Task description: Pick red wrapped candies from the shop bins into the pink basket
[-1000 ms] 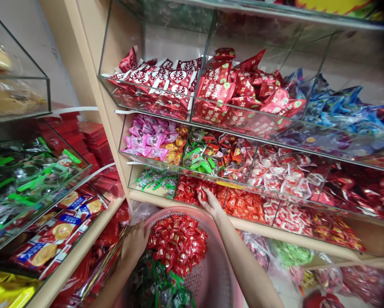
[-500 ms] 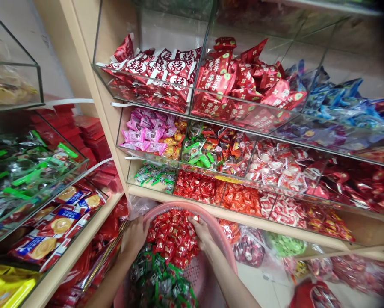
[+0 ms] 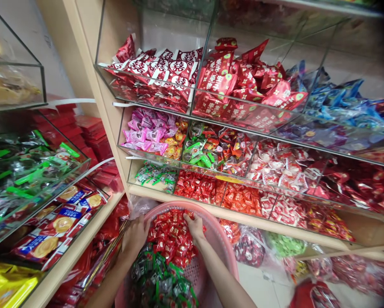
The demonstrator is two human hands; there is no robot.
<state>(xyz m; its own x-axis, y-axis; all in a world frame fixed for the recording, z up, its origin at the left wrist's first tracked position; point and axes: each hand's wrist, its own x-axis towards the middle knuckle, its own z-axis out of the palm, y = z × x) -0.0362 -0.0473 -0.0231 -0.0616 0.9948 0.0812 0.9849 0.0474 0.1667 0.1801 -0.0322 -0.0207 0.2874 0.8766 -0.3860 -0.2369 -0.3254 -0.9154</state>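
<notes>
A round pink plastic basket point(image 3: 232, 256) with a perforated wall is below me. Red-wrapped candies point(image 3: 169, 237) are heaped in its far part, and green-and-clear wrapped candies point(image 3: 163, 282) fill the near left. My left hand point(image 3: 136, 235) is closed over the basket's left rim, its fingertips reaching inside. At the right side of the red heap is my right hand point(image 3: 196, 229), fingers bent and pinched on red candies. How many it holds is hidden. A patch of bare basket floor point(image 3: 195, 273) shows beside the heap.
Clear bins of wrapped sweets line the shelves ahead, among them a bin of red candies point(image 3: 196, 187). The wooden shelf edge point(image 3: 243, 216) runs just behind the basket. Packaged biscuits point(image 3: 62, 222) lie at left. Bagged sweets point(image 3: 249, 246) sit on the floor at right.
My right hand has shifted slightly left over the red candies, away from the basket's right wall. My left hand stays on the rim.
</notes>
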